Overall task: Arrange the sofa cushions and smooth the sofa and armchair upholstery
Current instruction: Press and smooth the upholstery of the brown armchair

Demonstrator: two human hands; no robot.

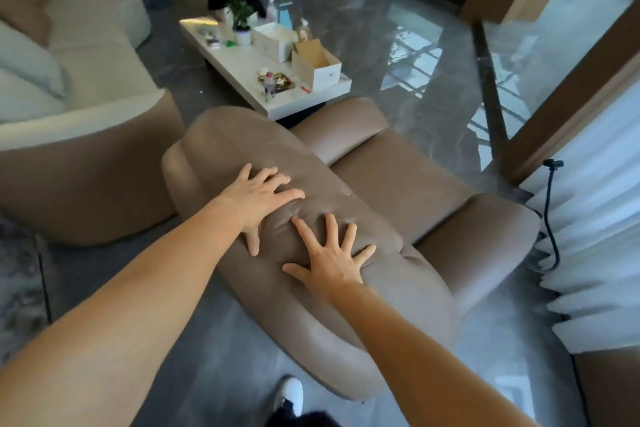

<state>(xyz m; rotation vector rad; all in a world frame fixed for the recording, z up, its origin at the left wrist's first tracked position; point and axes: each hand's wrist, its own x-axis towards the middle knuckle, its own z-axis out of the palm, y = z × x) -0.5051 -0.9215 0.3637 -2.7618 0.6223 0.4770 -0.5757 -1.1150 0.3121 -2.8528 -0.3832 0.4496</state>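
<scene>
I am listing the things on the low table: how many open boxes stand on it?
2. A white box stands mid-table beside the potted plant; a cardboard-lined box stands at the near end of the coffee table. Clutter may hide smaller ones.

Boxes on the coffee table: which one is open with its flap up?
The cardboard-lined box at the table's near end, closest to the armchair; its brown flap stands up. The white box behind it shows no raised flap.
</scene>
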